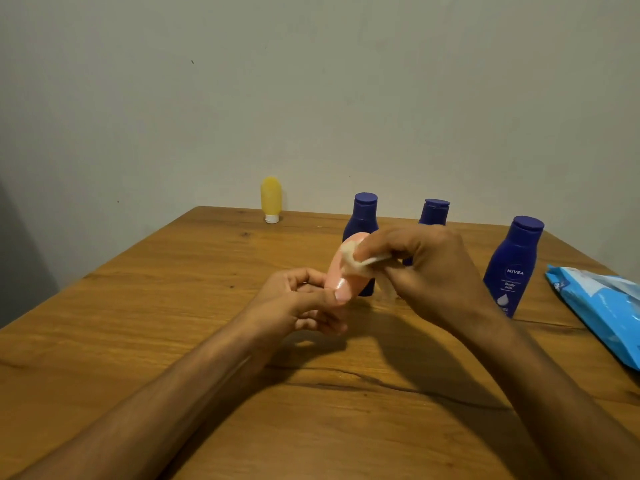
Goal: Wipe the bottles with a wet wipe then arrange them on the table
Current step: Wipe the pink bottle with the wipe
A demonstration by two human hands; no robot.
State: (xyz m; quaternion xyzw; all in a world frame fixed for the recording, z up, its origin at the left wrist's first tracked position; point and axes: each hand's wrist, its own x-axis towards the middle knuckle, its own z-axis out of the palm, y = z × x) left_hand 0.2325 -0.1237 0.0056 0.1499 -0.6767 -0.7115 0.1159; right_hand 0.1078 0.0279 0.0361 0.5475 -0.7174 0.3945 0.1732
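Over the wooden table [173, 341] the left hand [304, 303] curls round the lower end of the pink bottle [341, 275]. The bottle is glossy and peach-coloured, and its long axis tilts up and away. The right hand [429, 271] pinches a white wet wipe [356, 259] against its top. To its right are a wipe pack [602, 310] and a Nivea bottle [512, 268]. Behind it stand two blue bottles [362, 216], partly hidden, and far back to its left a yellow bottle [270, 199].
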